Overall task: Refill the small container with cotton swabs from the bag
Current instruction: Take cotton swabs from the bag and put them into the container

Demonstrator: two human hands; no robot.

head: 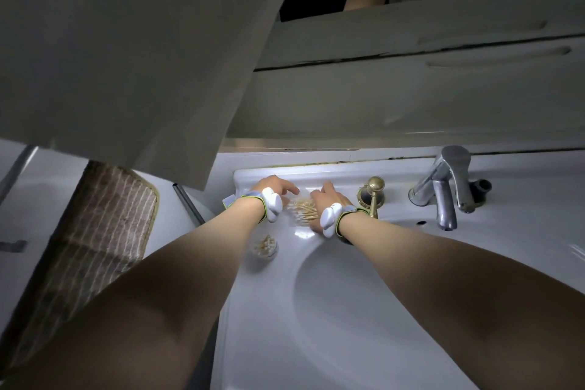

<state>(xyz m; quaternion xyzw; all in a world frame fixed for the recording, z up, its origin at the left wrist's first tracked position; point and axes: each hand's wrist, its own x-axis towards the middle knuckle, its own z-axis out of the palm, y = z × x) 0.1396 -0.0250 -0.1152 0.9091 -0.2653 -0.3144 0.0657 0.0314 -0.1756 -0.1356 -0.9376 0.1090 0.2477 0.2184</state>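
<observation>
White porcelain fills the near ground, and we look down our two bare forearms across the basin of the sink (364,310) toward the back ledge. First thing we meet, on the bench just left of the basin rim, is the small container (265,247), upright, mouth open, a loose cluster of swabs already standing in it. It sits nearer to us than either hand, under the left forearm, so the left hand (276,188) looks closer to it. Further out, both hands meet over the clear bag (299,210), which lies flat on the ledge. Inside it the cotton swabs (305,209) lie bundled, their long axis running roughly left to right between our wrists. The left hand's fingers reach down onto the bag's far left edge; whether they pinch the film we cannot tell. The right hand (327,199) lies with straight fingers along the bag's right side, pressing it down. So the coming carry, we judge, runs back toward us and slightly left. Beyond, a brass fitting (373,193), then the chrome tap (449,184).
</observation>
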